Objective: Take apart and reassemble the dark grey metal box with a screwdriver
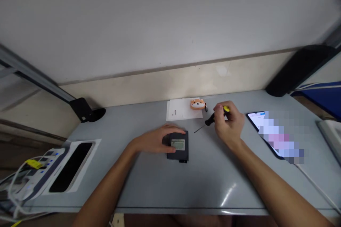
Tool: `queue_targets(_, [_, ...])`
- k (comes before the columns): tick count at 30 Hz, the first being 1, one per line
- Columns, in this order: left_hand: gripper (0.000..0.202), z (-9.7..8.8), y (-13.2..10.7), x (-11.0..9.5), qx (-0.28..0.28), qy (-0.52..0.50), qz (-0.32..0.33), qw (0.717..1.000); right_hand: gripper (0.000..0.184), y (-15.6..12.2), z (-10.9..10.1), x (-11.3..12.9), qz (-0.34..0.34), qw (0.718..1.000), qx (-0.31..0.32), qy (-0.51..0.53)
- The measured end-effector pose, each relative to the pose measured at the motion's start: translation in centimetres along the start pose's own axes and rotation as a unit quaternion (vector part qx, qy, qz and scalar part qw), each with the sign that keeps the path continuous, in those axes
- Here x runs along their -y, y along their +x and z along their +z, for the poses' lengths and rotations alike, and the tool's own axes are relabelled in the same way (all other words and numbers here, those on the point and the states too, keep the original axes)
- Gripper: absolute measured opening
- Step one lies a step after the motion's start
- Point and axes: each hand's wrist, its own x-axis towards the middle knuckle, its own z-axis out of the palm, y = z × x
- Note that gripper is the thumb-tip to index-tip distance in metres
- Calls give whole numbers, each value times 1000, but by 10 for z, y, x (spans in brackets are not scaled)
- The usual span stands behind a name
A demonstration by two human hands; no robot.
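Note:
A flat dark rectangular device [183,154] with a pale printed label [178,144] lies on the grey desk. My left hand [162,138] grips it from the left, fingers along its far edge and thumb over the label. To the right, my right hand [229,126] is closed around a screwdriver [210,118] with a black and yellow handle. The thin shaft slants down to the left, its tip apart from the device. Several tiny dark screws [174,112] rest on white paper [183,108] behind the device. An orange dog-faced case [197,104] sits at that paper's right side.
A lit phone [262,127], partly blurred out, lies at the right with a white cable. On the left are a dark phone [71,166] on white paper and a power strip [45,173] with cables. Black stand feet [90,113] and a wall border the back.

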Motion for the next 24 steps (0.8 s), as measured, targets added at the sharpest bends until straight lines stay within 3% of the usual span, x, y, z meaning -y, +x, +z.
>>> queue_targets(3, [59,10,5,-1,-24,20,-9,999,20,0,-3,4,-51,998,5,-19])
queue_targets(7, [67,34,13,-4,-109,75,-41,990,20,0,-6,4,-107,993,-6,-43])
queue_targets(11, [93,43,15,-5,-58,122,-5,991,22,3,-7,0,-124,989,-56,-50])
queue_targets(14, [80,41,15,-2,-42,142,-9,989,22,5,-7,-2,-129,988,-73,-44])
queue_targets(24, [58,36,10,-11,-103,207,-5,973,24,7,-9,-3,-129,985,-95,-60])
